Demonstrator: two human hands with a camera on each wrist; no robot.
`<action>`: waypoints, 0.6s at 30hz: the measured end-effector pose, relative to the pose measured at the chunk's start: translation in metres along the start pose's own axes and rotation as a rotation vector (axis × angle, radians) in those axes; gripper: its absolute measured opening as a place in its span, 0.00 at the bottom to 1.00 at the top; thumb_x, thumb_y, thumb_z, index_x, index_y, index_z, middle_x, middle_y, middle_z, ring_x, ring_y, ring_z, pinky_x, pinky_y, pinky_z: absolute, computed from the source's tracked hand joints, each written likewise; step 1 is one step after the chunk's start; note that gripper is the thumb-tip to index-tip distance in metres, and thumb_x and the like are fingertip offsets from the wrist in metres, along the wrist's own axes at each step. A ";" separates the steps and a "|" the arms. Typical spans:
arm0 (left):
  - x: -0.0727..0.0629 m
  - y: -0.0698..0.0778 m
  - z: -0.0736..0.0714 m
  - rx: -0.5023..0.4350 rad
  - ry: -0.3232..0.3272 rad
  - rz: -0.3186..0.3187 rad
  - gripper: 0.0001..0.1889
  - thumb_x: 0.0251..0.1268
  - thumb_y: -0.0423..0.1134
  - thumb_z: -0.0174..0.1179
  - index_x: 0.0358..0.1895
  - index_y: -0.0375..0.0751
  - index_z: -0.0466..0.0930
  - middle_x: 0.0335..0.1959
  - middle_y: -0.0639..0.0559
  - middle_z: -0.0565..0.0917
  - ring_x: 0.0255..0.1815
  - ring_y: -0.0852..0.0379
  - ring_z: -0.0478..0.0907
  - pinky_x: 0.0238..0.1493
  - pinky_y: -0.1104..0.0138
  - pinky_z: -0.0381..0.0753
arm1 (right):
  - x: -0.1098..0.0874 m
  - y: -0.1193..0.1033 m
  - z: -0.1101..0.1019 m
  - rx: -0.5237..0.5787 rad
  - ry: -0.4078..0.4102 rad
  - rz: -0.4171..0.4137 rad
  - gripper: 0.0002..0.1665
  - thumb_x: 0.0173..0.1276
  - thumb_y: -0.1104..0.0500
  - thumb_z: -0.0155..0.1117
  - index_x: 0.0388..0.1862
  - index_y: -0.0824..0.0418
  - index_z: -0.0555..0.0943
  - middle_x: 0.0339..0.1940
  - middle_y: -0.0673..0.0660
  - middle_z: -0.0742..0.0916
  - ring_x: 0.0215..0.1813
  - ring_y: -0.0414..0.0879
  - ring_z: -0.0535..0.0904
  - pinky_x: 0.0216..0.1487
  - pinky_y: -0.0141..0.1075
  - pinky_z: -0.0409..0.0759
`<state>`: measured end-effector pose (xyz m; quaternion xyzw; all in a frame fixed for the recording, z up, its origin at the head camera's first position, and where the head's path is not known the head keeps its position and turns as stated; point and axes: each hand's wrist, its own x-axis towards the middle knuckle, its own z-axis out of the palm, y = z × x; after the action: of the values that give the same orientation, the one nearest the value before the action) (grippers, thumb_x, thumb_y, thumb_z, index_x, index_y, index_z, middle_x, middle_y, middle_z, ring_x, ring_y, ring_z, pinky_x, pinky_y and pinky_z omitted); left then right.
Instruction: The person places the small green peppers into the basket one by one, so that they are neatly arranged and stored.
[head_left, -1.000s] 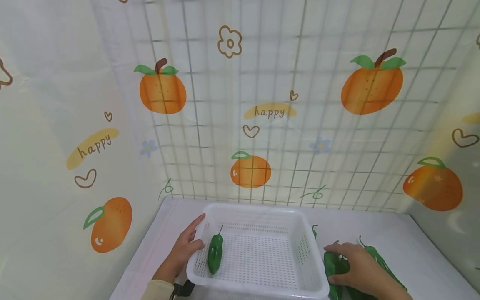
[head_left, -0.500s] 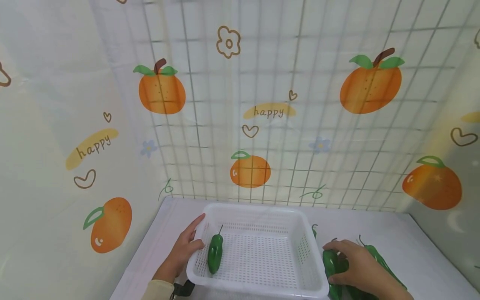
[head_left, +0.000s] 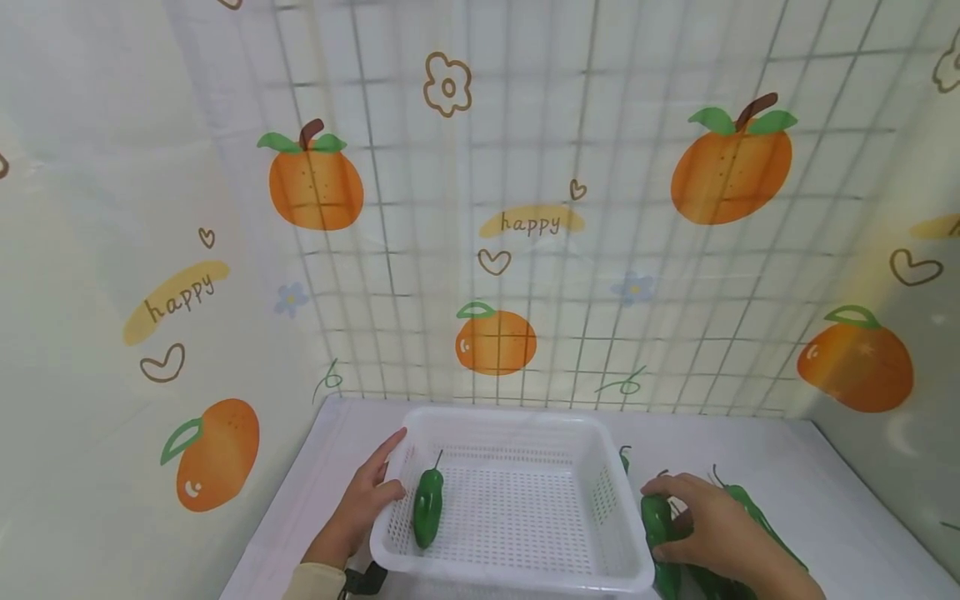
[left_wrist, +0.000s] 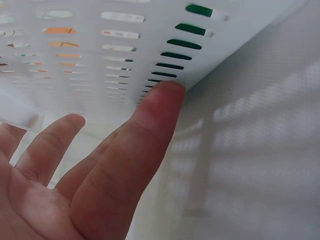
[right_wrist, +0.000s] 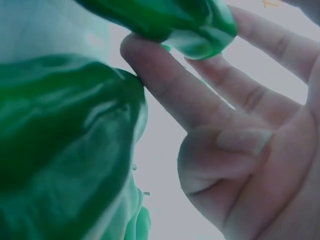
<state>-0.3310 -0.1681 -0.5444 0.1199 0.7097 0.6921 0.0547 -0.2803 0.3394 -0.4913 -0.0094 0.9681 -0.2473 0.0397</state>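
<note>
- White curtain printed with oranges, hearts and "happy" encloses a pale tabletop; wire grid shows through at the back.
- Right hand, right of the basket: thumb and fingertips pinch one green pepper, beside the basket's right wall.
- Left hand: fingers extended, spread, touching the left side of the white basket.
- Baskets: one. Peppers: at least five; overlap prevents an exact count.
- One pepper lies inside, near the left wall, stem pointing away.
- Another lies beyond the right hand; one more is mostly hidden behind the basket's right rim.
- Further pepper under the right hand, partly covered by it.
- Basket's right wall stands between the pinched pepper and the one inside.
- Dark object at left wrist, partly hidden.
</note>
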 end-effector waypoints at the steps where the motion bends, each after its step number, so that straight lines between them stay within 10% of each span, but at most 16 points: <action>1: 0.000 0.000 0.000 -0.003 0.000 0.000 0.46 0.62 0.27 0.53 0.85 0.60 0.56 0.78 0.38 0.70 0.66 0.35 0.78 0.55 0.51 0.86 | 0.000 0.000 0.000 0.009 -0.001 0.001 0.55 0.28 0.42 0.94 0.62 0.48 0.83 0.58 0.55 0.86 0.41 0.49 0.86 0.27 0.48 0.88; 18: 0.001 -0.001 -0.001 -0.026 -0.029 0.015 0.47 0.63 0.26 0.52 0.86 0.58 0.53 0.78 0.36 0.70 0.66 0.33 0.79 0.54 0.50 0.86 | -0.001 0.003 0.002 0.100 -0.003 0.004 0.52 0.33 0.44 0.94 0.62 0.51 0.83 0.52 0.53 0.88 0.38 0.48 0.87 0.28 0.49 0.88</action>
<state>-0.3323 -0.1693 -0.5455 0.1343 0.6990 0.6997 0.0613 -0.2790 0.3410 -0.4945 -0.0056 0.9545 -0.2954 0.0418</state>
